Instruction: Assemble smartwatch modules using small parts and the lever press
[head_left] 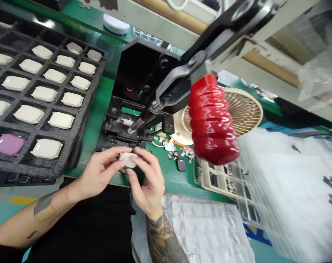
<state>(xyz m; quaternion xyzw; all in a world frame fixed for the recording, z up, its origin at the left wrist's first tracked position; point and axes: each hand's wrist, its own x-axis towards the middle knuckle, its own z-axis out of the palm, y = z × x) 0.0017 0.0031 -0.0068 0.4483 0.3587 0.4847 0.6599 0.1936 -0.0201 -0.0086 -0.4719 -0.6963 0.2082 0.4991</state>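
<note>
Between my two hands is a small cream-white casing (pixel 128 159) with rounded corners, like those in the tray. My left hand (pixel 104 169) pinches its left side between thumb and fingers. On the other side, my right hand (pixel 148 179) has its fingertips on the right edge and top face. Just beyond the fingers stands a black toggle press (pixel 133 128) with a metal plunger and a long lever ending in a red ribbed grip (pixel 212 120). The casing is held in front of the press base, apart from the plunger.
At left, a dark foam tray (pixel 80 142) holds several cream casings and one purple casing (pixel 9 144). Small parts (pixel 186 153) and a black square piece (pixel 181 164) lie right of the press. Farther right are a beige fan (pixel 245 111), a compartment box (pixel 217 184) and plastic bags (pixel 297 182).
</note>
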